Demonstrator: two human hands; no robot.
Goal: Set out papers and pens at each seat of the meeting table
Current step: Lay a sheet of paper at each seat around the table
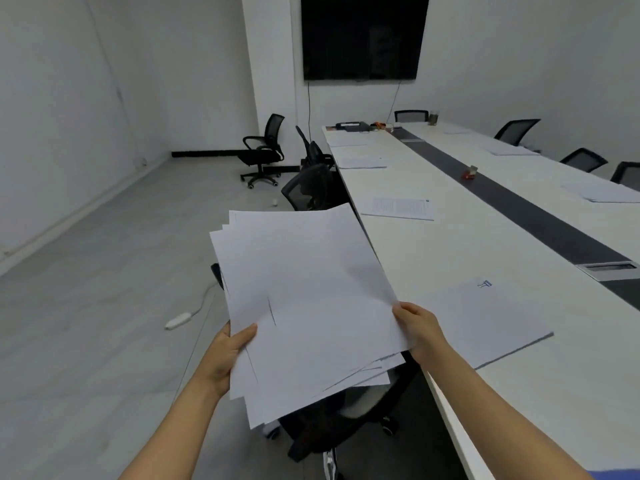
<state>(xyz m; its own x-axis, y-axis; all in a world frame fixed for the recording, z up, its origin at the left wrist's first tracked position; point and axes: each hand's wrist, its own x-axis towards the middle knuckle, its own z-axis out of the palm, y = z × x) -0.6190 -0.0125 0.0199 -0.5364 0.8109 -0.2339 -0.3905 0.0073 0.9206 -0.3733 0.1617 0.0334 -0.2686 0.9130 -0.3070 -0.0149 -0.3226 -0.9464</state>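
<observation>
I see the paper stack [304,306] held off the bench [485,244], just left of its edge, long axis running away from me, tilted slightly left. Left hand [225,358] pinches the near-left edge, right hand [420,329] the right edge; the stack spans between them.

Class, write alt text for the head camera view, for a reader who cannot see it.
Two bare hands, left hand and right hand, hold a loose stack of white papers beside a long white meeting table. Paper sets already lie at several seats, the nearest set with a binder clip; black mesh office chairs and a dark wall screen stand beyond.
</observation>
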